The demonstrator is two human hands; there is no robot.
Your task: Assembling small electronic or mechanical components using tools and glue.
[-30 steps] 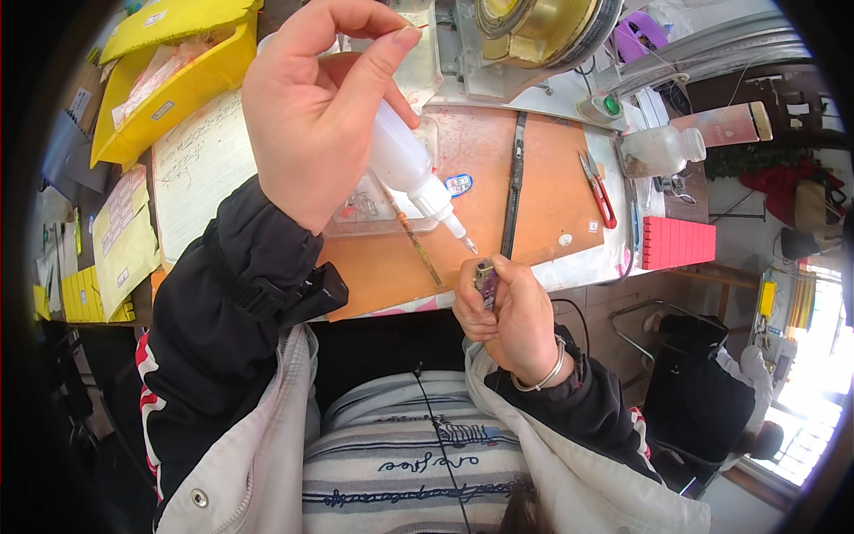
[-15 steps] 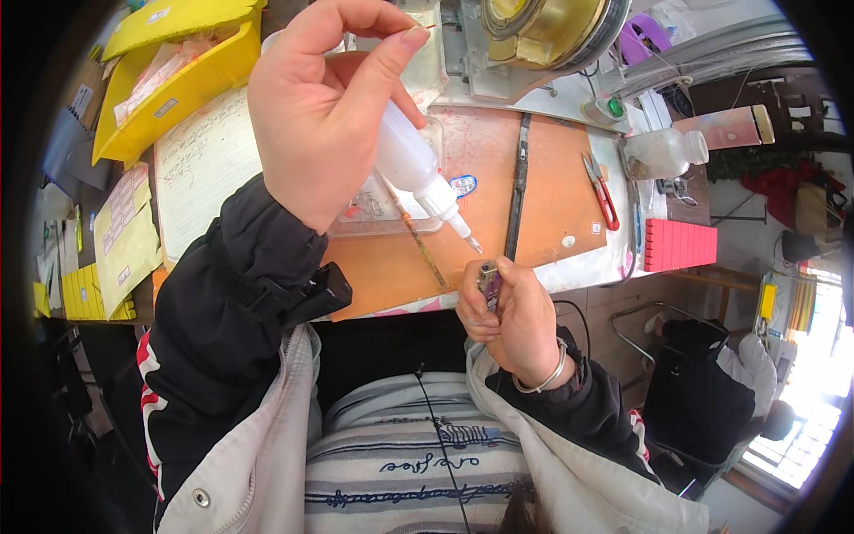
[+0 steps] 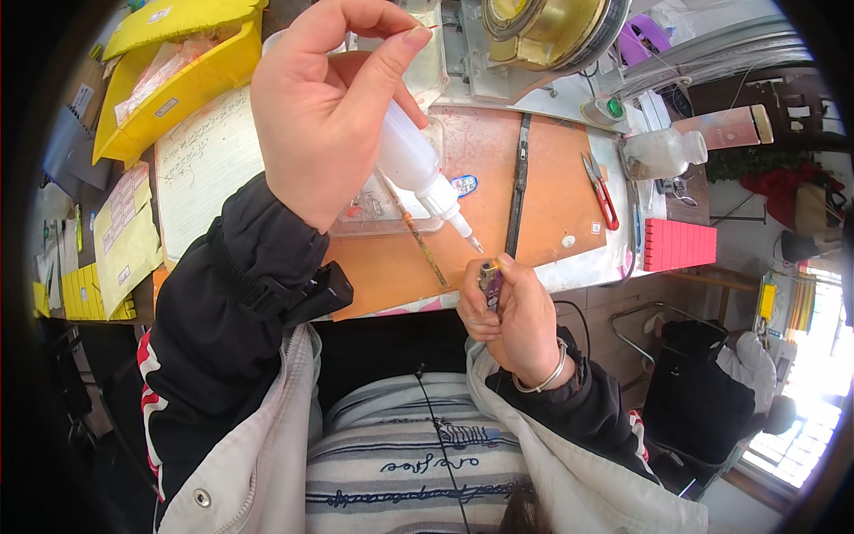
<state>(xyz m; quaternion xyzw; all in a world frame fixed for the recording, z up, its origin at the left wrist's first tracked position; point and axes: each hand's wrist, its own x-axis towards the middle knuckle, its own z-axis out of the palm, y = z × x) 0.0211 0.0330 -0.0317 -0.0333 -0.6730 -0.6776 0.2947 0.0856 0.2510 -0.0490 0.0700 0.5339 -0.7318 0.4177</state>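
Note:
My left hand [image 3: 316, 116] is closed round a white translucent squeeze bottle [image 3: 409, 156], tilted with its thin nozzle tip [image 3: 476, 244] pointing down to the right. The thumb and forefinger of that hand meet on a tiny reddish thing, too small to name. Just below the nozzle, my right hand [image 3: 511, 316] grips a cigarette lighter [image 3: 489, 283] upright, thumb at its top. A small yellow-orange glow shows by the lighter's top, close under the nozzle but apart from it. Behind the bottle, a clear plastic tray [image 3: 391, 227] is partly hidden.
On the orange work mat [image 3: 556, 214] lie a dark strip [image 3: 518, 182], a thin speckled stick [image 3: 418, 240] and red-handled scissors [image 3: 602, 194]. A yellow bin [image 3: 173, 98] stands left, a brass-coloured machine part [image 3: 543, 31] at the back, and a pink ridged block [image 3: 679, 246] right.
A yellow-orange glow has appeared at the lighter's top by my right thumb. Both hands and the bottle have hardly moved.

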